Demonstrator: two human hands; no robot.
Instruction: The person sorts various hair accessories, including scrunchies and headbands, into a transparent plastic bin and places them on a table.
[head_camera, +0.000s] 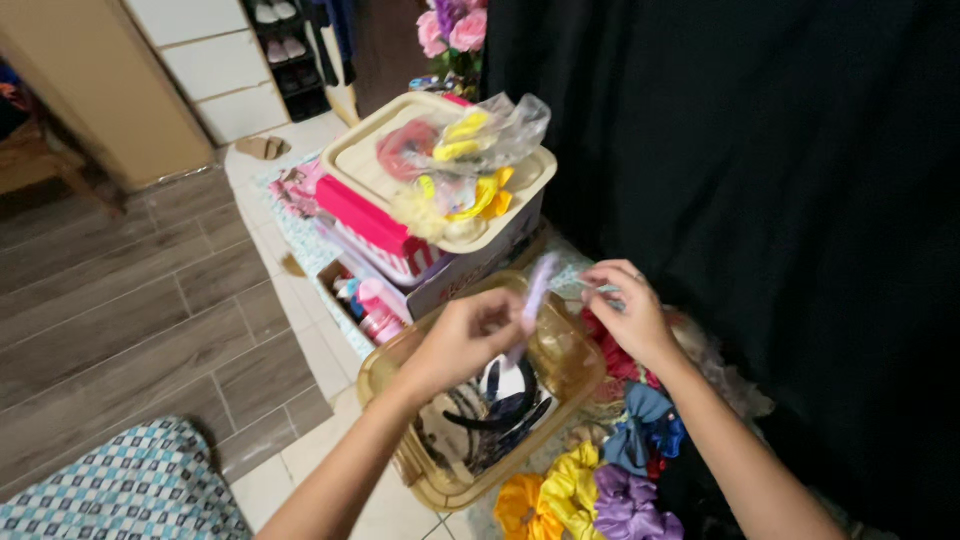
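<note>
We pinch a lilac strip (538, 290) between left hand (462, 340) and right hand (628, 310), fingers closed on it, above the amber tub (400, 400) already holding headbands (500, 410), scrunchies (590, 490) unsorted at five o'clock.

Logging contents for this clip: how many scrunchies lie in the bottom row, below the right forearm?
3: an orange scrunchie leftmost, a yellow scrunchie in the middle and a purple scrunchie rightmost. More fabric pieces are piled behind, so others may be hidden.

Grey wood-look planks (130, 330) are covering the floor on the left, meeting pale tiles (300, 320) nearer the middle. A black curtain (760, 170) is hanging across the right side. White drawers (215, 60) are standing at the back beside a beige door (90, 80), with pink flowers (452, 28) showing nearby.
</note>
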